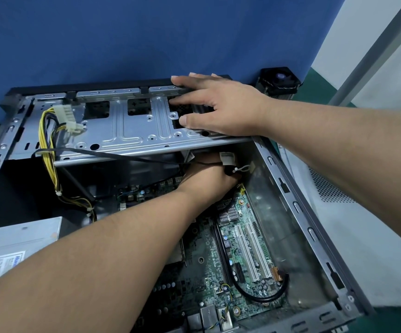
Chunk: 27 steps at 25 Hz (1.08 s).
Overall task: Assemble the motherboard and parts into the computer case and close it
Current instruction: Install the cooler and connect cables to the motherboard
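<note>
Blocking the left hand (206, 175), drive cage (127, 131) hides its fingers; right hand (218, 106) lies flat on it.

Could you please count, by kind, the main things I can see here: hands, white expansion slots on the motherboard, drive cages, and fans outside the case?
Hands: 2 (left hand, right hand)
White expansion slots: 2
Drive cage: 1
Fan outside the case: 1
Total: 6
</note>
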{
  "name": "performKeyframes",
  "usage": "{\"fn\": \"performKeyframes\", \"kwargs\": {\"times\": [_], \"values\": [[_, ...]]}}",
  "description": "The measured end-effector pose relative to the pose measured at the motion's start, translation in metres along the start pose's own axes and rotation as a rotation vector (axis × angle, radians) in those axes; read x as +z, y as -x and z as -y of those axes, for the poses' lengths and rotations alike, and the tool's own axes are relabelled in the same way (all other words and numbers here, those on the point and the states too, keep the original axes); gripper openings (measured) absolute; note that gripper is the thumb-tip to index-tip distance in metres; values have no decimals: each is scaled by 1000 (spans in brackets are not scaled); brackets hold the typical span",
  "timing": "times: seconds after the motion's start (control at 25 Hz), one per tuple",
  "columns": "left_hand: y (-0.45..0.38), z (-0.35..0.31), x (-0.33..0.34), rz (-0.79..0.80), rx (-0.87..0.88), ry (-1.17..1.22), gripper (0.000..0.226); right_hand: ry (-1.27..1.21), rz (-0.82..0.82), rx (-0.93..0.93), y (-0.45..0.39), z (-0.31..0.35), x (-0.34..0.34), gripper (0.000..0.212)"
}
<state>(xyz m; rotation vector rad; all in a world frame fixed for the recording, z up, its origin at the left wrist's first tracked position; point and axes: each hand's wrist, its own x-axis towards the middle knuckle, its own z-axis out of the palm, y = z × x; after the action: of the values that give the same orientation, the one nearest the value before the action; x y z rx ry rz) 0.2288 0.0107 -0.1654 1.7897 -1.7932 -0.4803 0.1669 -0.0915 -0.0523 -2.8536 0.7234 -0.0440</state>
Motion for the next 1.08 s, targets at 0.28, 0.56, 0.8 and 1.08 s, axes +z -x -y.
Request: {"fn": "performKeyframes", "kwargs": {"times": [0.28,0.56,0.8,1.08], "values": [[-4,3,1,34,-61,30,26,2,5,2,0,0,-1,50],[-7,3,2,13,-145,52,22,-3,2,-4,0,-1,0,49],[-6,7,4,16,-131,-128,34,19,4,-6,0,-1,0,50],[5,-1,-10,188,-155,-117,30,28,0,-8,-1,-2,0,50]]}}
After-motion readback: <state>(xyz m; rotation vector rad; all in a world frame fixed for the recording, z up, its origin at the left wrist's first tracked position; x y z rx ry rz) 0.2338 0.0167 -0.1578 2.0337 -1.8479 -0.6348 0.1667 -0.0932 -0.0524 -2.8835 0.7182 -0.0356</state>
